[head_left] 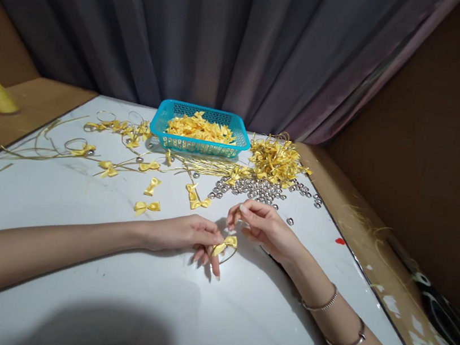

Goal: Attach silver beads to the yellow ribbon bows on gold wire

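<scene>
Near the middle of the white table, my left hand (199, 239) pinches a yellow satin bow (225, 245) that has a loop of thin gold cord hanging from it. My right hand (263, 226) is raised just above and to the right of this bow, apart from it. Its thumb and forefinger are brought together, and anything between them is too small to make out. Beyond my hands lie a joined pair of yellow bows (197, 197) and a spread of small silver beads (253, 189). Two loose bows (147, 207) lie to the left.
A blue basket (199, 145) full of yellow bows stands at the back. Right of it is a heap of corded bows (277, 159). Gold cords (213, 167) stretch across the table (67, 298). Black-handled scissors (445, 317) and paper scraps lie at the right.
</scene>
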Demonstrator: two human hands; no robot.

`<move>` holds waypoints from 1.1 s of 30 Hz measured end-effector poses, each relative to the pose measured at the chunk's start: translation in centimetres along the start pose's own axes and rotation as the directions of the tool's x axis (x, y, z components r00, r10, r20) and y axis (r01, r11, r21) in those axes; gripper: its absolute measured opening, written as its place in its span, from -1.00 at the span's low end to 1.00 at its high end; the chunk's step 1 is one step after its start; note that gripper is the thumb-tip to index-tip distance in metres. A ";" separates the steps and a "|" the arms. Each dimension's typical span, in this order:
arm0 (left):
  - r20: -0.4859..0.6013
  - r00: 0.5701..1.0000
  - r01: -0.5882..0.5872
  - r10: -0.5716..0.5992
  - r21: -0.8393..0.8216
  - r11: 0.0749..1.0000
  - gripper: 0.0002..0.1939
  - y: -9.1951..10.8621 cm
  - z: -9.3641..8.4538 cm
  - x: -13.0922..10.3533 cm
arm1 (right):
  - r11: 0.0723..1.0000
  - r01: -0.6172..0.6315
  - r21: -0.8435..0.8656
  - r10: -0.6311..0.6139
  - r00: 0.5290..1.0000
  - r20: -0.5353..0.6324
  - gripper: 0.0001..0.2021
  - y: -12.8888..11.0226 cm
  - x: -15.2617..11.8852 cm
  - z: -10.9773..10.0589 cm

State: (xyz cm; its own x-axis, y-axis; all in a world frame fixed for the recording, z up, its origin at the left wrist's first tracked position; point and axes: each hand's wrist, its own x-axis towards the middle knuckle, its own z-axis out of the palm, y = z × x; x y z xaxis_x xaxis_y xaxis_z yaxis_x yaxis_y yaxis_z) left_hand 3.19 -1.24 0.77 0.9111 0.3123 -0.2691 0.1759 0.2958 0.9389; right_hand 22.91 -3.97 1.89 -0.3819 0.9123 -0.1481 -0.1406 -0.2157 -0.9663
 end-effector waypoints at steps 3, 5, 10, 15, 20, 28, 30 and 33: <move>-0.026 1.000 0.002 -0.003 -0.066 0.998 -0.82 -0.3 -0.2 0.1 | 0.997 0.048 -0.057 -0.050 0.998 -0.047 -0.77 -0.3 -0.2 0.1; -0.022 1.000 -0.010 0.008 -0.084 0.996 -0.72 -0.4 -0.2 0.1 | 0.988 0.091 -0.121 -0.098 0.994 -0.048 -0.76 -0.7 -0.1 0.3; 0.002 1.000 0.031 -0.031 0.015 0.999 -0.73 -0.4 0.3 -0.2 | 0.818 0.202 -0.538 -0.222 0.975 0.028 -0.75 -2.4 0.5 1.0; -0.088 0.994 -0.048 0.064 0.177 0.983 -0.72 -0.8 0.7 -0.4 | 0.378 0.198 -0.904 -0.295 0.952 0.085 -0.76 -4.0 -0.9 0.3; -0.170 0.941 -0.184 0.293 0.471 0.863 -0.76 -1.3 0.6 -0.7 | -0.008 -0.168 -0.986 -0.325 0.933 -0.156 -0.63 -2.1 -6.7 -2.0; -0.245 0.930 -0.169 0.275 0.380 0.909 -0.72 -0.8 0.8 -0.8 | -0.293 -0.224 -0.929 -0.347 0.931 -0.115 -0.73 4.3 -9.7 -1.4; -0.296 0.933 -0.129 0.204 0.253 0.959 -0.69 -0.9 0.7 -0.6 | -0.359 -0.239 -0.902 -0.349 0.931 -0.108 -0.72 4.8 -9.7 -1.4; -0.350 0.923 -0.118 0.160 0.139 0.983 -0.66 -1.0 0.6 -0.4 | -0.257 -0.288 -0.922 -0.396 0.902 -0.171 -0.74 4.7 -10.2 -1.7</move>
State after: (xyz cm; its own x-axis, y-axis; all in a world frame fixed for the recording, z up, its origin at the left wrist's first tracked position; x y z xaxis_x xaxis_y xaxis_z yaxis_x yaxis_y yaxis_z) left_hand 2.82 -2.18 0.03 0.7384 0.6518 -0.1728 0.1172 0.1283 0.9848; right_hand 27.73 -13.67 -1.53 -0.1325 0.9681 0.2125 0.9887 0.1140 0.0971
